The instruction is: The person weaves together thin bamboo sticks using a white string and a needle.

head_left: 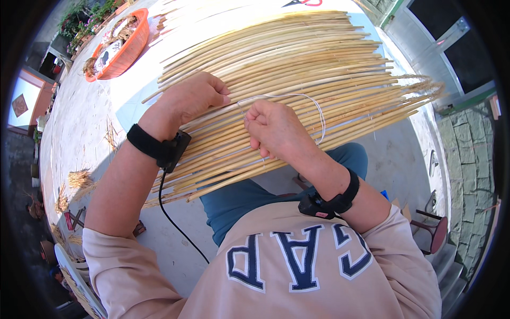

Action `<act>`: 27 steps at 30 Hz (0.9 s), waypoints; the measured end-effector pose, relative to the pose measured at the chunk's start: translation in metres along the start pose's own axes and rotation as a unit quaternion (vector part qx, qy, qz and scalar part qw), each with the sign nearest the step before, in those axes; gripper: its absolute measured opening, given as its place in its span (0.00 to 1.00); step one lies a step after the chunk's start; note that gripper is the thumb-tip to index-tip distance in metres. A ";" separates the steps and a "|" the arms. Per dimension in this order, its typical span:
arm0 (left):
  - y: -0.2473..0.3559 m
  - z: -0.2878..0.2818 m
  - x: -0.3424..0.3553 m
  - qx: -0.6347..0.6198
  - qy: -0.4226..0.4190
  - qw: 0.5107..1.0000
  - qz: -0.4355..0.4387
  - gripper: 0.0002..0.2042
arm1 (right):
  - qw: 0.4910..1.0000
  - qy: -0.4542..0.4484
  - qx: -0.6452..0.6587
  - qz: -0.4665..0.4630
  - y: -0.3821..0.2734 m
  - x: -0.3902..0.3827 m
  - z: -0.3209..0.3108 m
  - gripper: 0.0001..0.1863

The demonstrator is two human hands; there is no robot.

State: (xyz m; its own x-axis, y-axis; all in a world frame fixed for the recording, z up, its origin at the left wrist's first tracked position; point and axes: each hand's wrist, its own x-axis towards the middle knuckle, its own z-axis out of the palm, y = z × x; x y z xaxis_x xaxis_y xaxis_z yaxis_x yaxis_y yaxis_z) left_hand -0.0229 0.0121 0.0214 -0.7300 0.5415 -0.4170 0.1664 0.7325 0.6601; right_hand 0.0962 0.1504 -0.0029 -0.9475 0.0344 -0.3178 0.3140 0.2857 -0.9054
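Observation:
Many pale straw-coloured reed stalks [319,48] lie side by side across the work surface and over my lap, loosely joined by thin white stitches. My left hand [197,95] is closed, thumb and forefinger pinched on a stalk in the upper middle of the mat. Just right of it, my right hand [271,127] has its fingers curled around a white thread [321,119], whose loop arcs out over the stalks to the right. Whether a needle is on the thread I cannot make out. Both wrists wear black straps with small devices.
An orange basin [133,49] with white bags and dried material stands back left. Red-handled scissors [311,2] lie at the far edge. Straw bundles [79,178] lie on the ground at left. A dark red stool [435,234] stands right, near a stone wall [462,159] and glazed door.

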 end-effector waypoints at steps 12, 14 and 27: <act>-0.003 -0.003 0.000 -0.108 -0.033 0.994 -0.010 0.05 | 0.995 0.079 0.004 -0.060 0.015 0.007 0.009 0.07; -0.004 -0.003 0.000 -0.120 -0.030 0.992 -0.006 0.04 | 0.994 0.089 -0.016 -0.064 0.018 0.010 0.012 0.07; -0.005 -0.001 0.000 -0.103 -0.016 0.994 0.016 0.04 | 0.973 0.178 -0.050 -0.139 0.025 0.014 0.021 0.05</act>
State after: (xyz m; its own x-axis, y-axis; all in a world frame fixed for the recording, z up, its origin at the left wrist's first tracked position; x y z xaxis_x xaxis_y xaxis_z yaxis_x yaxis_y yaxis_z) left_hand -0.0243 0.0079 0.0192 -0.7044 0.5783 -0.4115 0.0473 0.6167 0.7858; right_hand 0.0924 0.1382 -0.0362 -0.9612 0.2669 0.0701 0.0511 0.4218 -0.9053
